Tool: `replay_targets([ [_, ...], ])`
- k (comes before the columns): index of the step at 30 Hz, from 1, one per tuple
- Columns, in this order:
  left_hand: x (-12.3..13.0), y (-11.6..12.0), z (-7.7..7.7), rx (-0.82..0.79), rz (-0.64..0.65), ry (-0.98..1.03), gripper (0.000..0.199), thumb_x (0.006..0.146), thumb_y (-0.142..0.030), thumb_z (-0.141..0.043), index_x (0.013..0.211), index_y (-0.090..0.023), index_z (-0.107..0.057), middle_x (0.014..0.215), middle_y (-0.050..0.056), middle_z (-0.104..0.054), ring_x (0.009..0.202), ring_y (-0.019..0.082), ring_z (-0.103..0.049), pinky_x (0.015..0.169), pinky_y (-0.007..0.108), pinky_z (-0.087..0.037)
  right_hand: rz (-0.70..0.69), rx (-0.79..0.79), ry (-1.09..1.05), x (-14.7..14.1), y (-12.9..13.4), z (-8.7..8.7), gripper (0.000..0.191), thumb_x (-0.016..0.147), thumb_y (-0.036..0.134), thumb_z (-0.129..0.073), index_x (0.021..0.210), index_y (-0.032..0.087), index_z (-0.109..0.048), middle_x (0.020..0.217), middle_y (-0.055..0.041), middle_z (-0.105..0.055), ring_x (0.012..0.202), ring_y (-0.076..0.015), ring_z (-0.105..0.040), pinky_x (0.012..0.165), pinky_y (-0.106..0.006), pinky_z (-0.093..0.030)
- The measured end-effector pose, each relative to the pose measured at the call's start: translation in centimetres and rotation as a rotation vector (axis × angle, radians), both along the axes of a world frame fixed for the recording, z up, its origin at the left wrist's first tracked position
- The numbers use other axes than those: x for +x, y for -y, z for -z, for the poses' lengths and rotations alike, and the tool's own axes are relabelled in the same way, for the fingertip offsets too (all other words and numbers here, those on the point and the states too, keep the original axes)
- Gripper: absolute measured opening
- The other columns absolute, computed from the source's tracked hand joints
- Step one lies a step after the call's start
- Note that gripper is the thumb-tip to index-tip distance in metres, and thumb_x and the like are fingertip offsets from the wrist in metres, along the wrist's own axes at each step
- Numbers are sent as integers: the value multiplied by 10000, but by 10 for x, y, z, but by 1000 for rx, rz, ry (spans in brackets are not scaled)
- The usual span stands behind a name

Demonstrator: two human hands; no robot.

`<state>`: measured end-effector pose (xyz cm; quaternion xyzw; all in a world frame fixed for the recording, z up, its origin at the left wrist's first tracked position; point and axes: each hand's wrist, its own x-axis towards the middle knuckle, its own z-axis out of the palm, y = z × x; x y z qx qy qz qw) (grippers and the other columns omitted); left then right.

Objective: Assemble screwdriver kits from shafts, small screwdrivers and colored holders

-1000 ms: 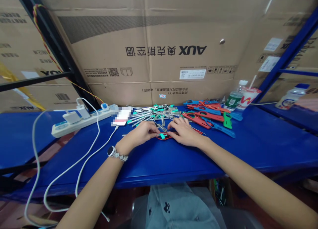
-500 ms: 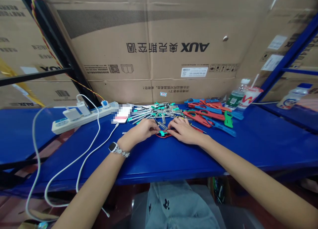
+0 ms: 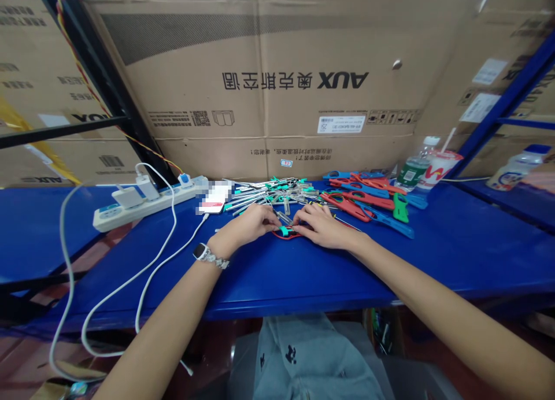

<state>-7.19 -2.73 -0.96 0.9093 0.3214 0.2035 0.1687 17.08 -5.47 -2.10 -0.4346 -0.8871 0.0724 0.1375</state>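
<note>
Between both hands, low over the blue table, is a small teal-green piece (image 3: pixel 284 232) with a dark end toward the right. A thin red loop (image 3: pixel 281 237) lies under it; whether the two are joined I cannot tell. My left hand (image 3: pixel 256 222), with a watch on its wrist, is closed, its fingertips pinching the teal-green piece from the left. My right hand (image 3: pixel 319 226) is closed at the dark end, thumb and forefinger together. Just behind them spreads a pile of thin silver rods with teal-green ends (image 3: pixel 251 199). A clear tube-like part (image 3: pixel 285 217) lies between the hands.
Red and blue scissor-like cutters (image 3: pixel 353 203) and a green one (image 3: pixel 399 207) lie to the right. Behind them stand a bottle (image 3: pixel 411 173) and a cup (image 3: pixel 437 170). A power strip (image 3: pixel 130 210), white cables and a phone (image 3: pixel 215 197) are on the left.
Both hands keep their hold at the same spot, with only slight finger movement. The whole view has shifted a little.
</note>
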Motion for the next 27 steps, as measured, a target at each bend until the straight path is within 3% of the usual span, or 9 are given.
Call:
replay_targets([
  [12,6,4,1,-217,-51,172,62,833,-184,-718,881,-150,-737,743,30,-732,672,136,-662,661,237,-507,-11,-19,-33,2,-2,0,198,1028,379,-515,1076,258,-665,1055,-75,-610,1074,-272,-535,990,-483,-360],
  [19,5,5,5,-187,-42,161,60,848,-207,-700,861,-158,-733,762,30,-735,675,132,-651,672,242,-499,43,200,-200,-16,9,4,159,943,376,-651,980,221,-662,1017,-51,-663,1028,-241,-572,928,-404,-340],
  [23,3,9,3,-171,-29,154,67,868,-206,-681,906,-162,-714,762,14,-704,666,127,-613,663,253,-485,69,173,-153,-31,15,2,124,896,327,-689,878,206,-676,891,-21,-674,911,-214,-582,839,-366,-319],
  [27,-2,11,1,-30,30,136,136,834,-297,-772,902,-182,-744,857,29,-636,786,163,-595,744,305,-494,88,134,-153,-33,17,0,60,877,224,-668,827,193,-678,837,-11,-671,867,-193,-576,795,-344,-298],
])
